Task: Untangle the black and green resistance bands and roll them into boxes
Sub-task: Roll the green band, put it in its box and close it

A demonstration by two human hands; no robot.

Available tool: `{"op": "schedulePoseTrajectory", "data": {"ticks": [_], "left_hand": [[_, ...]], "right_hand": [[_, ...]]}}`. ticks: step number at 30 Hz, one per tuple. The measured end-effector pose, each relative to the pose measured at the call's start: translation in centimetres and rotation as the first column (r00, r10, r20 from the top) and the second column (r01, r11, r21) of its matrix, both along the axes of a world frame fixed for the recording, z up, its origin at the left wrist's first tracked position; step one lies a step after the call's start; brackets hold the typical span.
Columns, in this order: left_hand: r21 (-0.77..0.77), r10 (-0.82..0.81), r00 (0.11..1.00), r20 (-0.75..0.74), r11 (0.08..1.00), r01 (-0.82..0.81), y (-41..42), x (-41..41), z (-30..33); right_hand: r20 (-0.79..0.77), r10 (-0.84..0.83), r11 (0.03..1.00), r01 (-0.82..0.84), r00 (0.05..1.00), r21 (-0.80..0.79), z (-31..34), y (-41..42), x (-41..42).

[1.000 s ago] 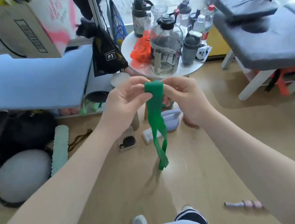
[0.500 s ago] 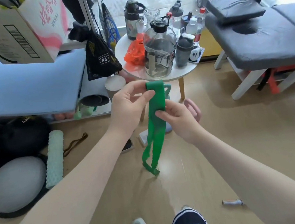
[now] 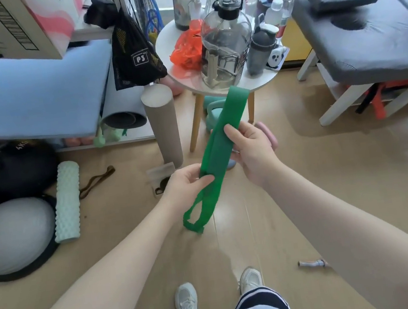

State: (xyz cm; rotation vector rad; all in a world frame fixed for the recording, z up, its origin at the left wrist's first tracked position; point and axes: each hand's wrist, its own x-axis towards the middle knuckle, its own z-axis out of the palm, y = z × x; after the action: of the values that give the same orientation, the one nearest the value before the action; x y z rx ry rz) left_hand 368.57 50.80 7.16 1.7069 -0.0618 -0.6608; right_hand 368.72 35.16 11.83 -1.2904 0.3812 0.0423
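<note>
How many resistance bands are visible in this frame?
2. The green band is held between the left hand and right hand. A dark band lies on the floor beside the foam roller. Others may be hidden in the clutter.

Floor (image 3: 359, 185): light wood-look planks, glossy, with bright daylight glare at right. Round white side table (image 3: 263, 83) on slanted wooden legs stands at centre rear, crowded with bottles and a large clear jug (image 3: 224, 46). Grey padded bench (image 3: 376, 46) on a white frame at right. Blue padded surface (image 3: 26, 92) at left, a cardboard box (image 3: 4, 27) on it. Below it: a rolled grey mat (image 3: 124, 118), an upright cardboard tube (image 3: 162, 123). A pale green foam roller (image 3: 66, 202) and a grey dome (image 3: 12, 236) lie on the floor at left.
</note>
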Motion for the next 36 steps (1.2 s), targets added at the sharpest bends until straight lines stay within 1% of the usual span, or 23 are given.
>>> {"op": "schedulePoseTrajectory", "data": {"ticks": [1,3,5,8,10,11,12,14,16,18,19,21,23,24,26,28,30,32,33,34,35,36], "left_hand": [[-0.013,0.029,1.0,0.011,1.0,-0.028,0.0,0.0,0.2],[-0.047,0.077,0.996,0.039,0.996,-0.075,0.0,0.1,1.0],[-0.102,0.121,0.991,0.064,0.988,-0.114,-0.2,0.5,2.0],[-0.169,0.237,0.969,0.064,0.96,-0.224,-0.4,1.1,3.2],[-0.165,0.324,0.945,0.043,0.935,-0.314,-0.5,1.5,3.9],[-0.156,0.355,0.934,0.022,0.924,-0.348,-0.5,1.7,4.3],[-0.144,0.379,0.925,-0.007,0.915,-0.376,-0.4,1.8,4.6],[-0.138,0.404,0.91,-0.087,0.9,-0.413,-0.2,2.1,4.9],[-0.137,0.425,0.891,-0.16,0.884,-0.447,0.2,2.2,4.6],[-0.128,0.471,0.859,-0.2,0.857,-0.499,1.0,2.2,3.8],[-0.112,0.5,0.841,-0.207,0.841,-0.529,1.5,2.1,3.0],[-0.061,0.559,0.798,-0.227,0.809,-0.584,2.7,1.7,0.8],[0.017,0.608,0.75,-0.259,0.78,-0.626,3.9,1.6,-2.5],[0.059,0.625,0.729,-0.28,0.769,-0.636,4.4,1.7,-4.2],[0.142,0.646,0.692,-0.322,0.755,-0.64,5.2,1.9,-7.2],[0.213,0.653,0.658,-0.374,0.751,-0.625,5.4,2.3,-9.4],[0.301,0.634,0.646,-0.426,0.772,-0.559,5.3,2.3,-10.8],[0.366,0.566,0.678,-0.469,0.823,-0.434,4.4,1.4,-11.2],[0.413,0.521,0.715,-0.466,0.843,-0.345,3.8,0.7,-10.8],[0.477,0.464,0.777,-0.425,0.844,-0.244,3.1,-0.3,-10.5],[0.531,0.39,0.851,-0.351,0.832,-0.162,2.5,-1.5,-9.9],[0.516,0.294,0.913,-0.283,0.849,-0.113,1.8,-2.6,-9.5]], "right_hand": [[0.008,0.0,1.0,0.0,1.0,0.018,-0.2,0.0,0.3],[-0.001,0.053,0.998,-0.053,0.999,0.03,-1.2,0.0,0.6],[-0.058,0.172,0.985,-0.171,0.983,0.013,-3.2,0.3,-0.1],[-0.126,0.396,0.914,-0.403,0.91,-0.038,-7.5,0.6,-2.9],[-0.207,0.487,0.858,-0.509,0.849,-0.072,-9.9,0.8,-4.3],[-0.261,0.497,0.833,-0.539,0.828,-0.124,-11.1,1.0,-4.7],[-0.315,0.482,0.806,-0.555,0.818,-0.208,-12.5,1.0,-5.0],[-0.413,0.418,0.722,-0.572,0.809,-0.389,-15.2,1.4,-5.4],[-0.499,0.354,0.649,-0.592,0.791,-0.478,-17.4,1.9,-5.7],[-0.505,0.287,0.606,-0.563,0.814,-0.562,-18.5,1.9,-5.9],[-0.489,0.233,0.608,-0.519,0.84,-0.601,-18.5,1.8,-5.8],[-0.445,0.099,0.678,-0.388,0.89,-0.625,-17.7,0.9,-5.8],[-0.417,-0.03,0.75,-0.255,0.908,-0.61,-16.0,-0.5,-6.2],[-0.405,-0.069,0.767,-0.21,0.912,-0.606,-15.0,-1.3,-6.6],[-0.362,-0.099,0.758,-0.165,0.927,-0.631,-12.9,-2.6,-7.3],[-0.324,-0.093,0.742,-0.151,0.941,-0.653,-10.5,-3.3,-7.5],[-0.319,-0.053,0.791,-0.155,0.946,-0.592,-8.1,-3.0,-7.5],[-0.325,-0.002,0.86,-0.165,0.946,-0.483,-6.0,-2.0,-7.3],[-0.328,0.016,0.883,-0.167,0.945,-0.438,-5.2,-1.4,-7.1],[-0.332,0.025,0.899,-0.167,0.943,-0.406,-4.4,-0.8,-7.0],[-0.332,0.025,0.906,-0.161,0.943,-0.391,-3.9,-0.2,-6.7],[-0.327,0.013,0.909,-0.147,0.945,-0.39,-3.5,0.2,-6.5]]}}
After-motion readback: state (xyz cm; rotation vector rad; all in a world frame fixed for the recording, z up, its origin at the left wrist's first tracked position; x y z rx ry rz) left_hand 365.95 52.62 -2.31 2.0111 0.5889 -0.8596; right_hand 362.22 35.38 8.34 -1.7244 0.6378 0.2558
